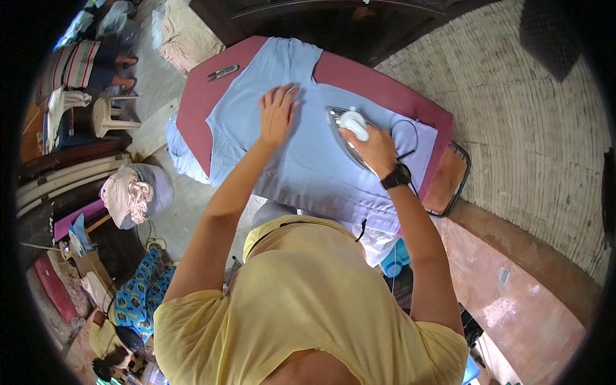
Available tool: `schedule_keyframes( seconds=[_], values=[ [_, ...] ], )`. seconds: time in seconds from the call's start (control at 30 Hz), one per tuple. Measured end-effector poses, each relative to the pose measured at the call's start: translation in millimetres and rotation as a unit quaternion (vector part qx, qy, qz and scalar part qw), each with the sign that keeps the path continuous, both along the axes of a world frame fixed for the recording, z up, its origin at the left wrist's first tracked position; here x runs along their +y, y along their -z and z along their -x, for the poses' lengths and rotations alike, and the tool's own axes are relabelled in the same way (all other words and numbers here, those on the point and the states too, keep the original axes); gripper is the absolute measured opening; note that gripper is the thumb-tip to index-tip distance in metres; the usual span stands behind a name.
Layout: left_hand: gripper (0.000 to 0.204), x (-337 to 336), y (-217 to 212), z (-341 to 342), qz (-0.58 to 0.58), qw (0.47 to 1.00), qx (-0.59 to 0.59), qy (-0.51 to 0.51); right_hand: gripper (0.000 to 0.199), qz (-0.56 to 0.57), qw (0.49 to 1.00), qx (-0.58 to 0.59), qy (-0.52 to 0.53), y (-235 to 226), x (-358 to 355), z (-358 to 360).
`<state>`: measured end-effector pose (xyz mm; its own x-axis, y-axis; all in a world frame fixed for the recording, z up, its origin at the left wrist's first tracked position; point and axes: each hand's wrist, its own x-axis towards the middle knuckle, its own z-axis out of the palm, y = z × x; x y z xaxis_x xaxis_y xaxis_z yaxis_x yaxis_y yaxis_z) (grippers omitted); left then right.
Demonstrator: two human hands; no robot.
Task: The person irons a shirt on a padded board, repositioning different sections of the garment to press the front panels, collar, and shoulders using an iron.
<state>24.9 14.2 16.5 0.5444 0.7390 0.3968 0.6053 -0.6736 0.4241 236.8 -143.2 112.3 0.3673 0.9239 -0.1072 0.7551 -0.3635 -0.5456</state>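
A light blue shirt (308, 147) is spread over a maroon-covered ironing board (391, 90), its lower edge hanging toward me. My right hand (374, 152) grips the handle of a clothes iron (351, 125), which rests on the cloth right of the middle. The iron's tip points away from me, and its dark cord curves off to the right. My left hand (278, 115) lies on the shirt with its fingers stretched out, left of the iron. Thread snips (223, 72) lie on the board's far left part.
Beyond the board's right end sticks out a black metal frame (457, 183). Bundled cloth (131, 192) stands on the floor at left, near a white plastic chair (110, 117). More cloth (189, 35) is heaped past the far left corner. Other people are at the left.
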Motion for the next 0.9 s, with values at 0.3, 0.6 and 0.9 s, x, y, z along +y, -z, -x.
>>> schedule_keyframes(
  seconds=[0.3,0.6,0.9],
  values=[
    [0.012,108,-5,-50,-0.045,0.992,0.094,0.069,0.067,-0.048,0.988,0.101,0.109,6,77,33],
    [0.022,100,0,-41,-0.045,0.994,0.075,0.071,0.063,-0.039,0.982,0.126,0.135,-1,81,33],
    [0.049,-17,13,-49,0.064,0.982,-0.081,0.161,0.057,-0.004,0.997,0.048,0.062,-12,-19,18]
  ],
)
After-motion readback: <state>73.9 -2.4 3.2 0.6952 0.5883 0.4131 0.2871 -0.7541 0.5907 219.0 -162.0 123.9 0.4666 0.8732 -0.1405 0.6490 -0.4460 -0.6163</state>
